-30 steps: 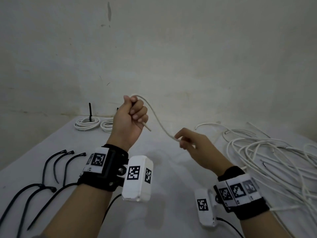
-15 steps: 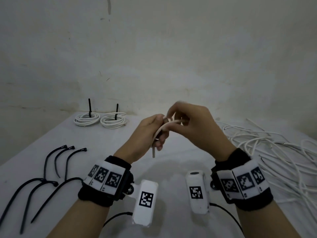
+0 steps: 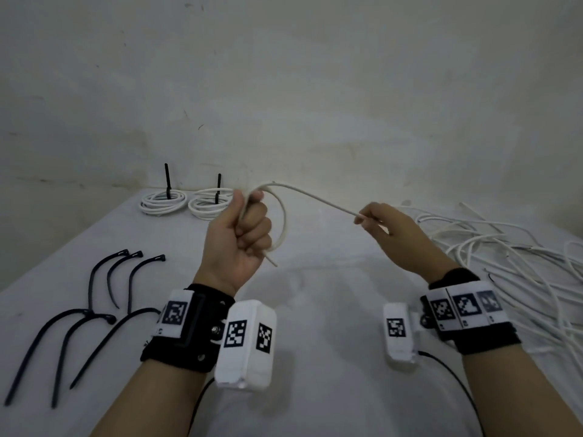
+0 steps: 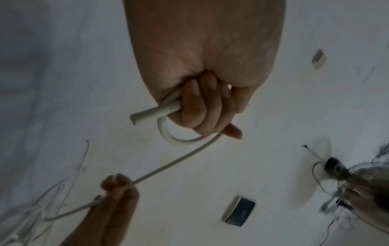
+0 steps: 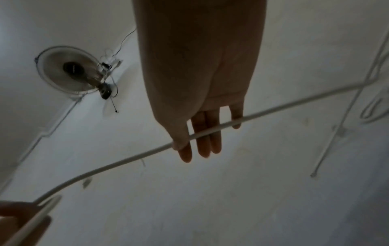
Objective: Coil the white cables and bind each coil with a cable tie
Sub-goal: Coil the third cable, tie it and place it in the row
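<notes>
My left hand (image 3: 249, 225) is raised over the table in a fist and grips a white cable (image 3: 315, 197). One small loop hangs from the fist, and the cut end pokes out below it. In the left wrist view the fingers (image 4: 202, 106) curl round both strands of the loop. From there the cable runs right to my right hand (image 3: 375, 219), which pinches it between thumb and fingers. The right wrist view shows the cable (image 5: 126, 159) crossing under the thumb of the right hand (image 5: 195, 138). Past that hand it trails into the loose pile.
Two bound white coils (image 3: 162, 201) (image 3: 209, 203), each with a black tie standing up, lie at the far left by the wall. Several black cable ties (image 3: 126, 272) lie on the white table (image 3: 315, 310) at the left. A tangle of loose white cables (image 3: 504, 247) covers the right side.
Half a second ago both hands met at the cable in the middle. My right hand has since slid right along the cable, leaving a loop in the raised left fist.
</notes>
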Motion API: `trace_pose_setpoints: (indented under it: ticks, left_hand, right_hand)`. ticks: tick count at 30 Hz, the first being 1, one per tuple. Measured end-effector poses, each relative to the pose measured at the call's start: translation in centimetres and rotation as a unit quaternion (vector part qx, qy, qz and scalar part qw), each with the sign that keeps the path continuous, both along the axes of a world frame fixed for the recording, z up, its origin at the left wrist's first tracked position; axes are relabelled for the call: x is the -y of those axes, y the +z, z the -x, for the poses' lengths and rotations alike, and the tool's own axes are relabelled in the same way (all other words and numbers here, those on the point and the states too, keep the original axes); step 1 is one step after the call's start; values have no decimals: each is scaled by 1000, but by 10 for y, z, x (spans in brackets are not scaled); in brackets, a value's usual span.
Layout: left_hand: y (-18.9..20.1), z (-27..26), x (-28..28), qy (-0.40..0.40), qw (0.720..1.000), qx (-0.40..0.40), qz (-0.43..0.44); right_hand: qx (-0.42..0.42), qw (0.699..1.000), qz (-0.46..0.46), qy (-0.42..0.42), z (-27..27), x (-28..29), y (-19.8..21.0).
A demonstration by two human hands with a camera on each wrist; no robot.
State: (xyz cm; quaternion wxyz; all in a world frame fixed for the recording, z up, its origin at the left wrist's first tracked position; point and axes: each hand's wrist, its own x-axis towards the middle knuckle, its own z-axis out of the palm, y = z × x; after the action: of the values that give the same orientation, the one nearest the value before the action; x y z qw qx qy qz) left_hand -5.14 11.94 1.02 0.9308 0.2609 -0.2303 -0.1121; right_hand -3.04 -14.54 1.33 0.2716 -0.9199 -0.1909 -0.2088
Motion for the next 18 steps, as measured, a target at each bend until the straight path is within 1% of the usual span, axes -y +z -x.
trace_pose_setpoints:
  ticks: [2,4,6,7,9,11,12,15,18]
  left_hand:
    - [1,-4,-10,40,998,-11,56]
    - [0,-7,-16,80,993,-25,89]
    - [-1,-9,-19,110,987,-49,103]
    - [-3,-10,-19,122,985,-60,107]
    - [-7,-13,-21,140,982,-73,104]
    - [-9,-16,-21,152,981,-79,93]
    - [-10,-17,-20,155,980,-84,88]
    - [-10,-18,-11,154,982,-94,61]
    - [-12,-16,3,138,986,-96,19]
  right_hand:
    - [-26,998,42,-27,-2,18,-1]
    - [-34,998,36,-42,1,29,2]
    - [-25,999,26,-34,5,29,5]
    - [-15,999,40,-20,8,25,7]
    - [-4,994,104,17,13,13,9]
    - [-20,984,167,60,22,-3,7]
    - [-26,979,185,85,27,-11,7]
    - [-42,967,188,166,46,-40,12]
    - [-51,961,144,229,59,-62,25]
